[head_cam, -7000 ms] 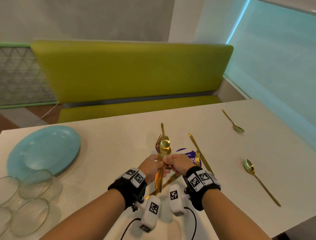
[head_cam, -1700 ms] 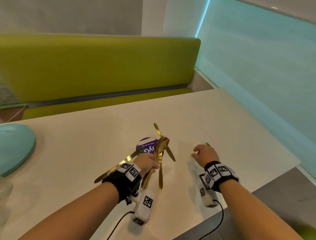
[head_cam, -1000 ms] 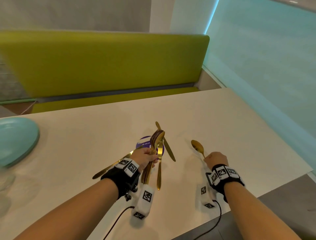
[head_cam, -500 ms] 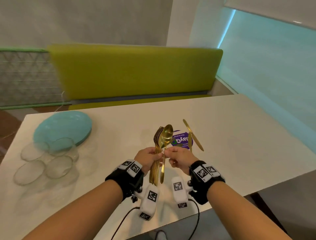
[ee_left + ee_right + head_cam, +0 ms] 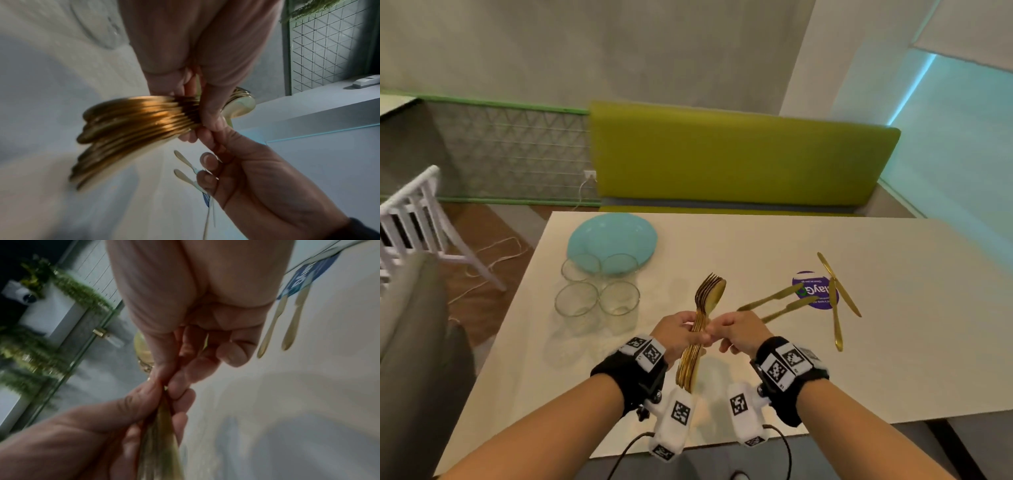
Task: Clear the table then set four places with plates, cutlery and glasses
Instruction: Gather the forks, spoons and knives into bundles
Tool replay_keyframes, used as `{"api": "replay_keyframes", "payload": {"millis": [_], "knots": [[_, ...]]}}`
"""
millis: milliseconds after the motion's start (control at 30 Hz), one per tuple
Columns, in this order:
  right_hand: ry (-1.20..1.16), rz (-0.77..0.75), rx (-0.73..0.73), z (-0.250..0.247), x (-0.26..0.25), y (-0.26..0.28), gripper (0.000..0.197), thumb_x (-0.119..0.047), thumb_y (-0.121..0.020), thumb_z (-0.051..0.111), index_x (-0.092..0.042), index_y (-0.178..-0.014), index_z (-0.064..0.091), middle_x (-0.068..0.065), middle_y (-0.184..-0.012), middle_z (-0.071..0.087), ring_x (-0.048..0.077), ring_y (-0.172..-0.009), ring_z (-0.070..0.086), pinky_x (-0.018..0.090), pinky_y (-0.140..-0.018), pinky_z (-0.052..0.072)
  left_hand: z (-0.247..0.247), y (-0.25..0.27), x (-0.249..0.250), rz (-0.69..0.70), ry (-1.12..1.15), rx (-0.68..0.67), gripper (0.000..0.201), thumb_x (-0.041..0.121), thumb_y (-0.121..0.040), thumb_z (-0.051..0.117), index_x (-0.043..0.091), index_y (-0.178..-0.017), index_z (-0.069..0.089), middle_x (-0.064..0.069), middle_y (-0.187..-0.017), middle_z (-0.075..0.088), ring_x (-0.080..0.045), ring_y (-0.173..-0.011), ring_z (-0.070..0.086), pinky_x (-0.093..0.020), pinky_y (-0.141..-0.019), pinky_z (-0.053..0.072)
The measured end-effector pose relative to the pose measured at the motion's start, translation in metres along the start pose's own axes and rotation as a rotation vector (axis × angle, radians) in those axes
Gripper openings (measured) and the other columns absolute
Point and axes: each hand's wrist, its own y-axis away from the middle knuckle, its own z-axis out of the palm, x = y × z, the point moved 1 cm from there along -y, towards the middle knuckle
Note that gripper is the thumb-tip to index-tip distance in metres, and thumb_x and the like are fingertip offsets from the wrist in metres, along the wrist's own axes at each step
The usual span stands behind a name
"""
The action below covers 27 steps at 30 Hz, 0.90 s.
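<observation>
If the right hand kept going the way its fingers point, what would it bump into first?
Almost at once, the bundle of gold cutlery that the left hand grips. The right hand points leftward, fingertips already seemingly touching those handles.

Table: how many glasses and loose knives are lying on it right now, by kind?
Glasses: 4
Knives: 4
Total: 8
The cutlery bundle in the left hand is too tightly packed to count.

Gold cutlery (image 5: 705,308), turquoise plate (image 5: 616,236)

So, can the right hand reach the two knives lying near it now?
Probably yes: the knives lie on bare table just beyond the right hand, nothing between. It must first let go of the cutlery bundle.
</observation>
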Motion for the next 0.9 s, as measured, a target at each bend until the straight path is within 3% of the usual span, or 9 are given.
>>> {"api": "replay_keyframes", "payload": {"millis": [67,200,367,433,600,900], "knots": [[0.084,0.015,-0.022,0.015,-0.006,-0.004,0.014,-0.029,-0.088,0.062,-0.02,-0.079,0.069,-0.007,-0.069,0.07,0.009,-0.058,0.054,0.02,-0.054,0.039,-0.014,0.003,-0.006,-0.002,-0.091,0.052,0.031,-0.01,-0.081,0.061,0.005,-0.109,0.059,-0.014,-0.096,0.067,-0.02,-0.077,0.064,-0.032,-0.075,0.056],[0.367,0.037,-0.054,0.028,-0.014,-0.011,0.023,-0.039,-0.088,0.06,-0.019,-0.079,0.066,-0.006,-0.08,0.068,0.007,-0.06,0.055,0.017,-0.054,0.041,-0.046,0.002,-0.022,-0.025,-0.467,0.148,0.03,-0.001,-0.078,0.067,0.003,-0.108,0.065,-0.009,-0.091,0.066,-0.022,-0.076,0.061,-0.035,-0.08,0.055],[0.521,0.083,-0.091,0.017,-0.004,-0.016,0.023,-0.037,-0.091,0.057,-0.015,-0.086,0.066,0.005,-0.1,0.072,0.014,-0.076,0.06,0.022,-0.07,0.047,-0.096,0.009,-0.035,-0.083,-1.037,0.194,0.04,0.02,-0.083,0.066,0.016,-0.123,0.061,-0.006,-0.122,0.064,-0.02,-0.115,0.058,-0.023,-0.096,0.042],[0.543,0.106,-0.088,0.011,0.001,-0.016,0.024,-0.035,-0.091,0.057,-0.014,-0.091,0.067,0.004,-0.102,0.072,0.015,-0.077,0.06,0.022,-0.071,0.047,-0.113,0.01,-0.04,-0.126,-1.127,0.19,0.039,0.019,-0.084,0.063,0.018,-0.123,0.061,-0.005,-0.123,0.064,-0.019,-0.117,0.056,-0.023,-0.097,0.041],[0.566,0.139,-0.075,0.005,0.008,-0.015,0.022,-0.033,-0.092,0.055,-0.014,-0.091,0.065,-0.002,-0.091,0.065,0.014,-0.076,0.059,0.015,-0.055,0.042,-0.139,0.013,-0.048,-0.191,-1.273,0.147,0.033,0.013,-0.084,0.061,0.016,-0.117,0.065,-0.006,-0.119,0.066,-0.02,-0.112,0.06,-0.024,-0.094,0.045],[0.582,0.16,-0.069,0.002,0.013,-0.013,0.02,-0.033,-0.092,0.055,-0.015,-0.089,0.063,-0.002,-0.091,0.065,0.014,-0.075,0.059,0.016,-0.056,0.042,-0.164,0.011,-0.043,-0.215,-1.454,0.095,0.035,0.018,-0.08,0.07,0.016,-0.115,0.064,-0.005,-0.12,0.065,-0.019,-0.112,0.06,-0.024,-0.094,0.045]]}}
